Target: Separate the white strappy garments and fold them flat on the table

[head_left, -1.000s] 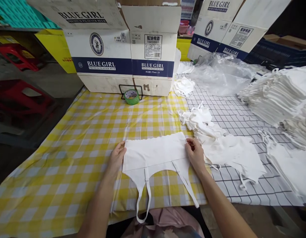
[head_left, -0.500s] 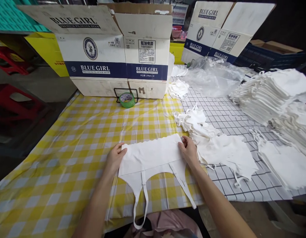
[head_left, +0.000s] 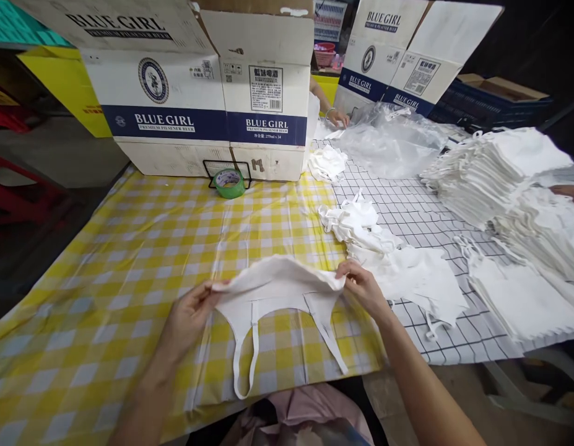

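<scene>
A white camisole top (head_left: 280, 288) with thin straps lies on the yellow checked tablecloth (head_left: 166, 248), its straps pointing toward me. Its scalloped far edge is lifted and bows upward in the middle. My left hand (head_left: 192, 310) pinches the left corner of that edge between thumb and fingers. At the opposite corner my right hand (head_left: 361, 285) is closed on the fabric in the same way. Just right of my right hand lies a loose heap of white tops (head_left: 407, 272), its straps tangled.
Behind the cloth stand a beer carton (head_left: 175, 133) and a roll of green tape (head_left: 230, 184) by a black wire stand. Stacked white garments (head_left: 491, 173) and a clear plastic bag (head_left: 389, 142) are to the right. Another person's hand (head_left: 337, 118) shows at the back, another (head_left: 569, 193) at the right edge.
The camisole's far edge has come up off the table and bowed, where it lay flat before. Both hands have shifted their hold at its corners. A co-worker's hand has appeared behind the carton.
</scene>
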The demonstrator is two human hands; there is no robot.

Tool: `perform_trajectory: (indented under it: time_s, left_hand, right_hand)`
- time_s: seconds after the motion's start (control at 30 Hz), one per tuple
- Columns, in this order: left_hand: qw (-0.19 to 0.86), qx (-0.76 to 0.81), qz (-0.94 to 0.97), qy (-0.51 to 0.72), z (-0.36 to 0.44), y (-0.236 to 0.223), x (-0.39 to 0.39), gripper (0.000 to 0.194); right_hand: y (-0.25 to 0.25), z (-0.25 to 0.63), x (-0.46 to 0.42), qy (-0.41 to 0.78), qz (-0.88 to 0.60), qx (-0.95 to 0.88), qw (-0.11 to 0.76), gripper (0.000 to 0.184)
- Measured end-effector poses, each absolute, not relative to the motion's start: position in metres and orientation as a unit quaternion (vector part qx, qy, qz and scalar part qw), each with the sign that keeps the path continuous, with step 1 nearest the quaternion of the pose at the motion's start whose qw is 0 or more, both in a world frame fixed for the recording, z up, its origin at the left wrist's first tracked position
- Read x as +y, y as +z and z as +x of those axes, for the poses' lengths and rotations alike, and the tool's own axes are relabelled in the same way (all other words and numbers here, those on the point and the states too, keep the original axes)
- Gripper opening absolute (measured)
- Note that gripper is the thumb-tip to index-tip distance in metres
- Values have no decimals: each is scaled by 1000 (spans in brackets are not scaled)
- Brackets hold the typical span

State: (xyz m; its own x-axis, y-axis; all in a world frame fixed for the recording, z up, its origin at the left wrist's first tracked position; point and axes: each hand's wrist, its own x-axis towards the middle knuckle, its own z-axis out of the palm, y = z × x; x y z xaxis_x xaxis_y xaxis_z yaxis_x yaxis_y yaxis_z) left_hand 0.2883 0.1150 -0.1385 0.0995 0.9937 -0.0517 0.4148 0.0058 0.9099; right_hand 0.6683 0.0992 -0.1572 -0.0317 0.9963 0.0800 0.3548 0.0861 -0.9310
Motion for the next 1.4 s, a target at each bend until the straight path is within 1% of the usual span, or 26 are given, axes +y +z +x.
perform_trajectory:
  time_s: [0.07,0.13,0.2,0.27,0.37,0.5,0.6,0.77,0.9,1.0,1.1,1.17,1.27,1.4]
  left_hand:
    - [412,538,684,271,280,-145,93,20]
    - [391,511,741,193,273,-155,72,15]
    - [353,503,776,140,269,-165,55,15]
    - [316,518,786,122,268,-173,43,20]
    - [257,577,761,145,270,-178,33,24]
    - [184,625,730,206,272,-179,26,20]
    - [139,623,735,228,275,-181,21,19]
    - [91,574,777,241,291,-184,15,17]
    - [80,531,808,241,314,-185,16,20]
    - [64,511,827,228,334,-186,21,25]
    - [60,504,837,205,352,-186,27,28]
    - [66,505,839,190,361,-186,30,24]
    - [84,514,834,185,368,-185,33,16]
    - [116,533,816,190,368,-182,37,18]
  right_hand:
    - [-161,676,80,369,-551,-646,377,17]
    - [-166,681,64,344,-559,-674,338,23]
    - [-171,683,52,311,-572,-691,313,27]
    - [-174,682,44,277,-591,-692,310,27]
    - [-173,679,38,231,-620,-675,327,24]
    - [-169,677,32,191,-637,-666,337,20]
    - [-168,677,27,180,-629,-684,324,17]
    - [-174,671,21,169,-596,-726,300,16]
    - [-179,652,21,171,-571,-751,283,18]
    - [-178,637,24,172,-568,-761,262,22]
    - [-177,626,29,174,-575,-760,248,17]
    - [-177,624,32,181,-578,-755,251,14]
    - [-177,623,34,200,-578,-743,273,16]
    - [-177,624,37,225,-583,-723,296,17]
